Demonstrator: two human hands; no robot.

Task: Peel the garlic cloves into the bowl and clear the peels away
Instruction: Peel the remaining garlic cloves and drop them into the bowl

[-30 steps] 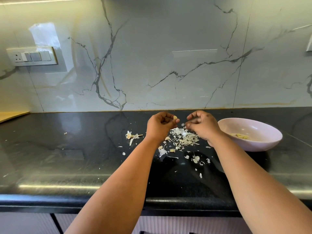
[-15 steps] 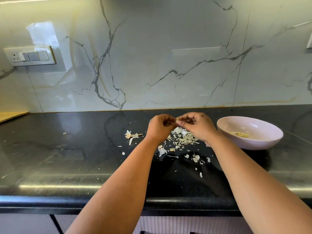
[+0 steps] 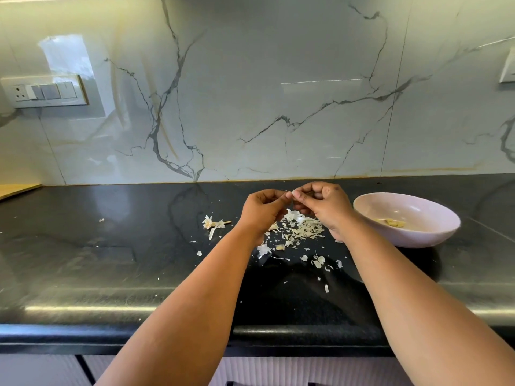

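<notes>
My left hand (image 3: 263,208) and my right hand (image 3: 324,203) meet fingertip to fingertip above the black counter, both pinching a small garlic clove (image 3: 290,193) that is mostly hidden by the fingers; a thin wisp of skin sticks up from it. Below the hands lies a pile of pale garlic peels (image 3: 302,231). A pale pink bowl (image 3: 434,238) stands to the right of my right hand, with a few peeled cloves (image 3: 393,222) lying inside.
A garlic stem with skin scraps (image 3: 213,224) lies left of the pile. Loose peel flakes (image 3: 317,261) are scattered toward the counter's front edge (image 3: 111,330). A marble wall with a switch plate (image 3: 44,91) stands behind.
My two hands, slightly apart a second ago, have come together at the fingertips on the clove. The view has shifted slightly; bowl and peels stay put.
</notes>
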